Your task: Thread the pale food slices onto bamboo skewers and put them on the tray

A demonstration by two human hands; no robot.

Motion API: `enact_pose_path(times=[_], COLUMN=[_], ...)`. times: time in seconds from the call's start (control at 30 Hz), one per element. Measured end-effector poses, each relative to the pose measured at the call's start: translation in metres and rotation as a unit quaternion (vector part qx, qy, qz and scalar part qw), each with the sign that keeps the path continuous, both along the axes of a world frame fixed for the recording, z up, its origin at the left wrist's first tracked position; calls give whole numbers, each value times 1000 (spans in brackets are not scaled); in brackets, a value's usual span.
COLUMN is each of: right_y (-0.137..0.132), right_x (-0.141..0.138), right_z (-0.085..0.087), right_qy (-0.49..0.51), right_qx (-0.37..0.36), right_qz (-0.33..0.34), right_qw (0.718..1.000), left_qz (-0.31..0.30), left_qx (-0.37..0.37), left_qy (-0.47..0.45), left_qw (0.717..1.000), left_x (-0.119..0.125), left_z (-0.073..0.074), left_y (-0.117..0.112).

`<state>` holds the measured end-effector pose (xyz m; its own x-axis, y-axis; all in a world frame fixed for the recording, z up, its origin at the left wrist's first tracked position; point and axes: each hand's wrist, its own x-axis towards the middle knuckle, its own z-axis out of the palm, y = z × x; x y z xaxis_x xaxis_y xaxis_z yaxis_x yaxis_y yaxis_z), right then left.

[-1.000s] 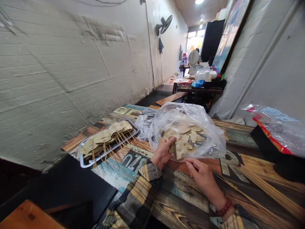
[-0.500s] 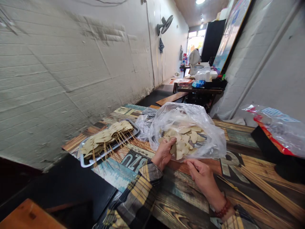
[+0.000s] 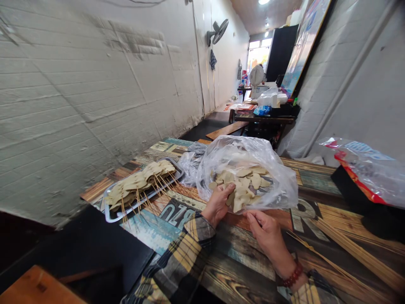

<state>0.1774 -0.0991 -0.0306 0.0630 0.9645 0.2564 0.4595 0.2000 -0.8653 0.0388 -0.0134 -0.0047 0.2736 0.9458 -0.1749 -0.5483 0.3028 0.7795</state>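
Note:
My left hand (image 3: 218, 202) is closed, thumb on top, around pale, flat, irregular food slices (image 3: 241, 200) at the mouth of a clear plastic bag (image 3: 281, 179). More loose slices (image 3: 253, 172) lie inside the bag. Just right of them, my right hand (image 3: 265, 230) is closed in a pinch, its fingertips near the bag's front edge. Whatever sits between those fingers is too thin or hidden to make out. To the left, a metal tray (image 3: 111, 216) bears a pile of skewered slices (image 3: 141, 182), their sticks jutting out over its near side.
A bundle of bamboo skewers (image 3: 357, 251) lies on the patterned wooden table (image 3: 240, 253) at right, beside a few loose thin sticks (image 3: 316, 251). A black box (image 3: 349, 190) with red-edged plastic packaging stands at the right edge. Crumpled plastic (image 3: 189, 168) lies between tray and bag.
Both hands keep almost the same pose at the bag's mouth. The whole view has shifted slightly; the tray and bag appear a little further left.

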Motion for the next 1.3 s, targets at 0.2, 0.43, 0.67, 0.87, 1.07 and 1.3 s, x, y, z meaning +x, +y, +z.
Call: enact_pose_path(times=[0.2,0.43,0.67,0.87,1.07,1.3], right_y=[0,1,4,5,5,5], right_x=[0,0,3,4,4,4], right_z=[0,-3,-2,-2,-1,1], right_qy=[-9,15,80,64,20,-19], right_qx=[-5,-16,-30,-14,2,17], right_qz=[-2,6,-8,-25,-49,-61], right_qw=[1000,1000,996,998,999,998], left_qz=[-16,-31,-52,-35,62,33], left_qx=[-3,-1,-1,27,121,15], left_qy=[-1,6,0,31,118,20], left_qw=[1000,999,999,999,984,999], left_x=[2,3,0,5,10,6], left_z=[-3,-5,1,0,-4,0], left_y=[-2,-2,-4,-8,-6,-6])
